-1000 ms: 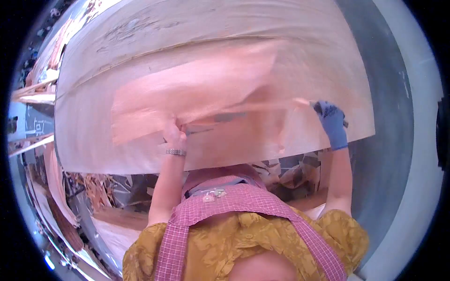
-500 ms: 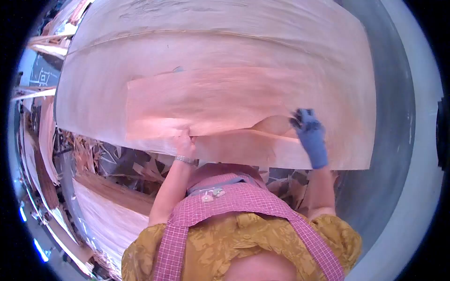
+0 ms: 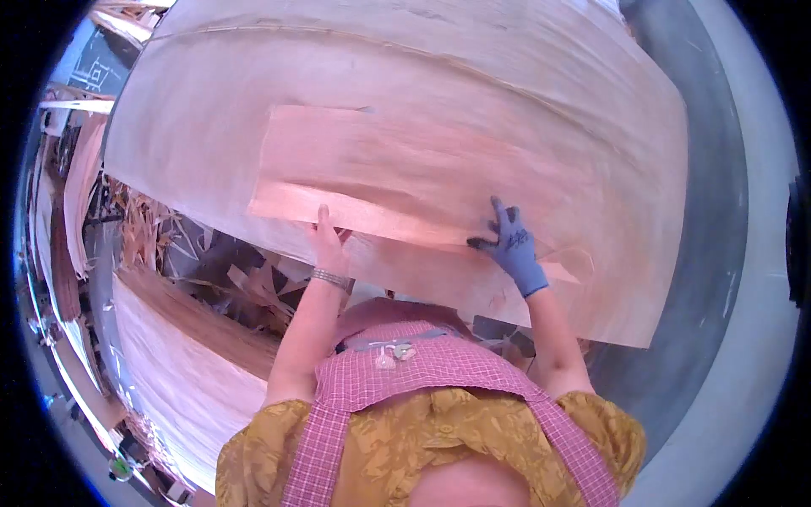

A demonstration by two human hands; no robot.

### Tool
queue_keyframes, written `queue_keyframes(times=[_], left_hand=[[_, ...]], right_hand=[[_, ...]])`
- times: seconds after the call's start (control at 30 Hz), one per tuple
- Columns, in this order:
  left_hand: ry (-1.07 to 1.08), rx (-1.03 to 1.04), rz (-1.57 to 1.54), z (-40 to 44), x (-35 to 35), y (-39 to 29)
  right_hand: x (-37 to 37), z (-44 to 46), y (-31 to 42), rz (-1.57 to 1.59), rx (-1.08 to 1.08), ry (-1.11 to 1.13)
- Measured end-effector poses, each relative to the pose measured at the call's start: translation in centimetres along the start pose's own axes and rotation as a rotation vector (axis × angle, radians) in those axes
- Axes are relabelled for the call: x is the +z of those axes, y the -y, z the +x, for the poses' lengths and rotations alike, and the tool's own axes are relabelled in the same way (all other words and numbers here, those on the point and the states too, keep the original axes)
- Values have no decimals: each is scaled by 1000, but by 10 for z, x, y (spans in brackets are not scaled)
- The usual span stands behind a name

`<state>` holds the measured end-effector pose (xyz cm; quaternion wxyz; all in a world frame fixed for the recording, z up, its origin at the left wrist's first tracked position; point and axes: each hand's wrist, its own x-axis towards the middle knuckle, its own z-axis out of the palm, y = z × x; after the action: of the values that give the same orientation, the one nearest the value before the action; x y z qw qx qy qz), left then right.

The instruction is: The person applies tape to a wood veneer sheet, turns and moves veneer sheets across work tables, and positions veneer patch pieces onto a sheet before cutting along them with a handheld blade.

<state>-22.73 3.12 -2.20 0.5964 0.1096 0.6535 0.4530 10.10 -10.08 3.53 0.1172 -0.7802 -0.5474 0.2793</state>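
Observation:
A small wood veneer sheet [image 3: 380, 160] lies on a much larger veneer sheet [image 3: 211, 76]; its near edge is lifted into a bright fold. My left hand [image 3: 329, 243], bare with a metal band at the wrist, grips that near edge, one digit on top and others partly hidden below. My right hand [image 3: 512, 247], in a blue-grey glove with dark fingertips, rests with spread fingers at the right part of the small sheet. Just right of its wrist, a loose curled veneer strip [image 3: 570, 266] lies on the large sheet.
Veneer scraps [image 3: 253, 283] litter the space below the near edge. A stack of veneer [image 3: 177, 363] stands at the lower left, with more long strips [image 3: 83, 194] at the far left. A grey surface [image 3: 705, 211] borders the right side.
My right hand has moved left and its fingers have spread on the small sheet. The sheet's left end now looks more folded. The whole view has tilted slightly.

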Motion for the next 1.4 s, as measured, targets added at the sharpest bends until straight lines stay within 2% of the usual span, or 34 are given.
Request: queue_keyframes(times=[0.07, 0.1, 0.2, 0.23, 0.27, 0.37, 0.47, 0.5, 0.6, 0.7, 0.9, 1.0, 1.13, 1.27, 1.37, 1.4], left_hand=[[-45, 81, 69, -5, 3, -19], [-18, 105, 59, -1, -1, -19], [21, 128, 24, 11, -5, -17], [3, 103, 10, 15, -6, -14], [-12, 77, -2, 20, -8, -13], [129, 189, 96, 9, 6, -21], [283, 277, 78, -20, 34, -49], [331, 311, -46, -25, 37, -50], [197, 147, 19, 1, 15, -32], [125, 92, -7, 27, 2, -10], [153, 16, -26, 25, 5, -5], [162, -6, -6, 25, 4, -1], [102, 23, 64, 29, -3, -6], [52, 27, 189, 31, -19, -9], [61, 60, 216, 33, -22, -8], [74, 76, 218, 33, -21, -7]], right_hand=[[14, -11, 0, 27, -238, 31], [12, -20, 17, -250, -299, -17], [37, -16, -10, -396, -368, 31], [38, -20, -15, -387, -407, -32], [38, -23, -20, -370, -410, -68], [48, -30, -37, -337, -361, -186], [46, -34, -44, -327, -284, -187], [45, -37, -44, -340, -274, -199], [48, -39, -48, -400, -250, -250], [48, -32, -50, -489, -270, -315], [37, -7, -62, -672, -241, -390], [27, -8, -68, -579, -177, -446], [27, -16, -61, -638, -224, -295], [9, -28, -40, -274, -292, -264], [0, -20, -22, -69, -243, -305], [3, -12, -20, -87, -185, -326]])
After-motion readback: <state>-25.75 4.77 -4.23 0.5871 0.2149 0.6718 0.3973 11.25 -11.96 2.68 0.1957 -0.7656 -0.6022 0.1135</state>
